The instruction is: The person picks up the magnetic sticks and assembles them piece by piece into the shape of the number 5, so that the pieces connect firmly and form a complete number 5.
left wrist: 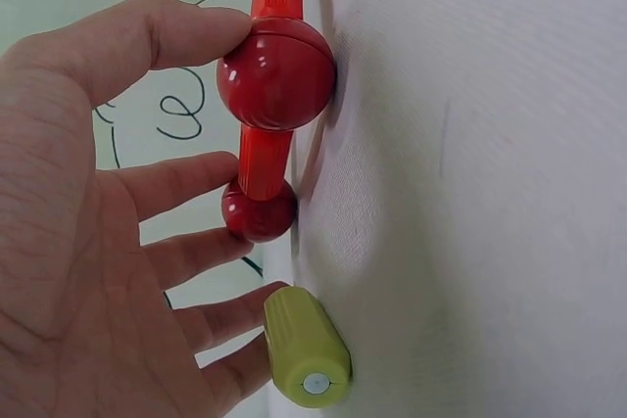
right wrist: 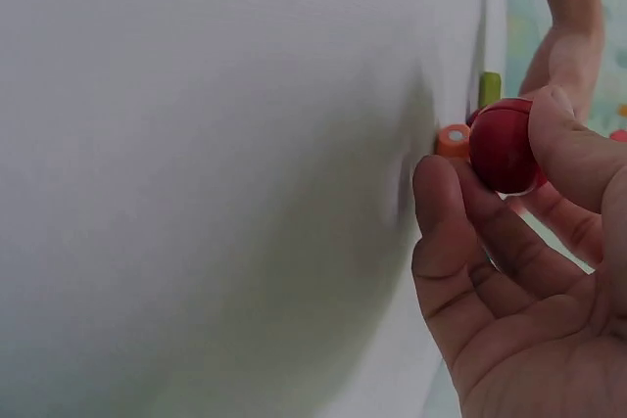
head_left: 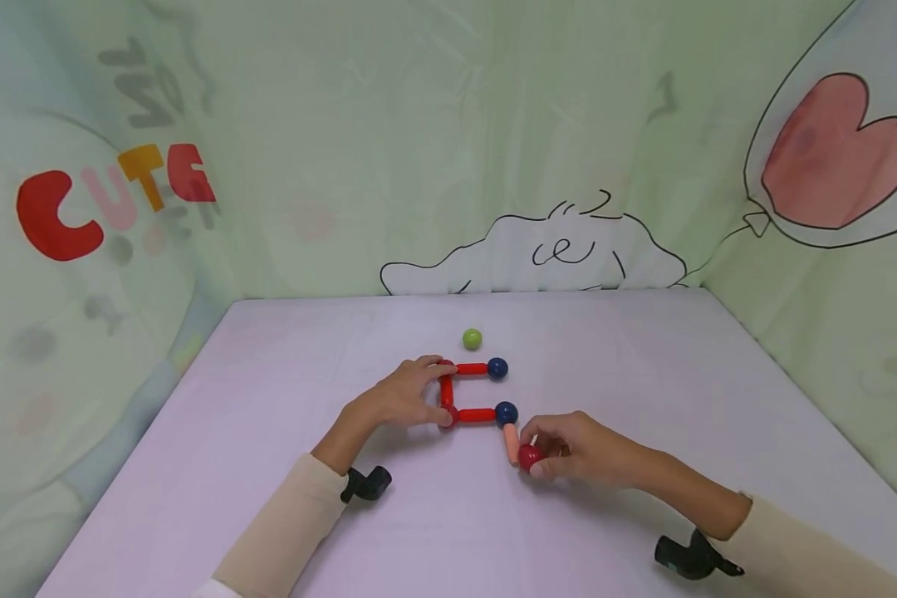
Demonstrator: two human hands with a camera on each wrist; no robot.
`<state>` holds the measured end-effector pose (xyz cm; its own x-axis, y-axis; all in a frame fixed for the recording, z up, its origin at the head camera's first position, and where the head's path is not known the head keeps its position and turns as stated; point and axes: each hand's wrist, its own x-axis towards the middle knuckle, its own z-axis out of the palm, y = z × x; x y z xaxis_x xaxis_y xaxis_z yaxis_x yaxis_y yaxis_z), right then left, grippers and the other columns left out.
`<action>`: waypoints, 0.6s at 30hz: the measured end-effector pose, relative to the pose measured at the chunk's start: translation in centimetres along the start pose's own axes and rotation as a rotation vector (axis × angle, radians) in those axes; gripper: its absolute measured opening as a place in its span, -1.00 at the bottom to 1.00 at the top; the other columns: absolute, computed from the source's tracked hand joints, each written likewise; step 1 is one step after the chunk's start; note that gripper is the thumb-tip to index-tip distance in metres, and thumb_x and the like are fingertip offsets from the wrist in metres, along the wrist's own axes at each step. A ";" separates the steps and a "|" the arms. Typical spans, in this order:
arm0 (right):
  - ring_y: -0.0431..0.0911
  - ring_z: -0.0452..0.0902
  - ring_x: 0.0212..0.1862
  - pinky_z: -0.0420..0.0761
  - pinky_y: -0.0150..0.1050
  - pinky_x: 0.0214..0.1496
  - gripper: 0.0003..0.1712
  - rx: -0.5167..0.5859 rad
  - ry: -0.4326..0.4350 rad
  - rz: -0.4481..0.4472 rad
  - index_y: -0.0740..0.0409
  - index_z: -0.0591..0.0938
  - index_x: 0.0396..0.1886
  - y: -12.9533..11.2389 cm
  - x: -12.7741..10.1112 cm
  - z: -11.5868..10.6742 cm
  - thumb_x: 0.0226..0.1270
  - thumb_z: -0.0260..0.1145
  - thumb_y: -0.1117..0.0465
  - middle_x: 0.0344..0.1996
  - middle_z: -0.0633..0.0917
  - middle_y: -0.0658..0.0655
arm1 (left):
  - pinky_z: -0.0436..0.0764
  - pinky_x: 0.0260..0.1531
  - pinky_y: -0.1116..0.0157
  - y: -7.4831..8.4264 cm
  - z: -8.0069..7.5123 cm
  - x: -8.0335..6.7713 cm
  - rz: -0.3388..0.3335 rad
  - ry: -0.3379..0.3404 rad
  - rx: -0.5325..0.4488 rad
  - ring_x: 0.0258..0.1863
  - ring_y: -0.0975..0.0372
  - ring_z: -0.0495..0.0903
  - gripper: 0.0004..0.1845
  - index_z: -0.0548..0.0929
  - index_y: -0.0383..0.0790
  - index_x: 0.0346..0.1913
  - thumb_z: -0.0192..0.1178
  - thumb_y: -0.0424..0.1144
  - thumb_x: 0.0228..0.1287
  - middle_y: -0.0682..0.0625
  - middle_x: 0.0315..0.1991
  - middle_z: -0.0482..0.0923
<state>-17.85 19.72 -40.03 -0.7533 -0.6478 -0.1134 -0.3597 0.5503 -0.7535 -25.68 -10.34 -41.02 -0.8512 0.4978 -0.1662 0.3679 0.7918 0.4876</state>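
Note:
A frame of red magnetic rods [head_left: 477,414] and balls lies on the table. My left hand [head_left: 404,394] grips its left side, thumb at the near red ball [left wrist: 276,75] and fingers by the far red ball [left wrist: 260,210]. Two blue balls, one far [head_left: 497,369] and one near [head_left: 506,413], end the right-hand arms. From the near one a peach-orange rod [head_left: 512,444] extends toward me. My right hand [head_left: 586,453] pinches a loose-looking red ball [right wrist: 505,146] beside that rod's free end; whether they touch is hard to tell.
A green ball [head_left: 473,339] sits behind the frame. A green rod [left wrist: 306,349] lies by the left hand's outer fingers, hidden in the head view. Patterned curtains [head_left: 448,149] surround the table [head_left: 269,332] at the back and sides. Both wrists wear black cameras.

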 end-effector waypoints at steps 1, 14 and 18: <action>-0.11 0.57 -0.19 0.64 -0.32 -0.21 -0.69 -0.002 -0.013 -0.004 -0.04 0.64 0.01 0.0 0.0 0.2 0.31 0.47 0.13 -0.24 0.69 -0.07 | 0.55 0.18 -0.10 0.1 0.0 0.0 -0.003 -0.002 0.000 0.46 0.03 0.19 -0.13 0.36 0.13 0.51 0.42 0.05 0.08 -0.02 0.56 0.14; -0.16 0.52 -0.20 0.59 -0.34 -0.23 -0.61 -0.056 -0.045 0.019 -0.06 0.72 0.05 -0.5 0.6 1.4 0.22 0.53 0.09 -0.31 0.66 -0.17 | 0.54 0.19 -0.11 0.3 -0.2 0.0 -0.011 -0.009 0.002 0.48 0.01 0.18 -0.14 0.35 0.14 0.51 0.42 0.03 0.10 -0.02 0.56 0.13; -0.17 0.52 -0.23 0.59 -0.34 -0.26 -0.61 -0.089 -0.053 0.029 -0.06 0.70 0.06 -0.6 0.8 1.5 0.24 0.52 0.05 -0.33 0.64 -0.17 | 0.52 0.21 -0.12 0.4 -0.2 0.0 0.004 -0.008 -0.004 0.48 -0.01 0.18 -0.15 0.36 0.12 0.51 0.41 0.02 0.11 -0.04 0.56 0.14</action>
<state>-17.39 18.09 -40.60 -0.7350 -0.6564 -0.1701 -0.3874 0.6123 -0.6892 -25.56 -10.14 -40.70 -0.8468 0.5036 -0.1711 0.3694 0.7884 0.4919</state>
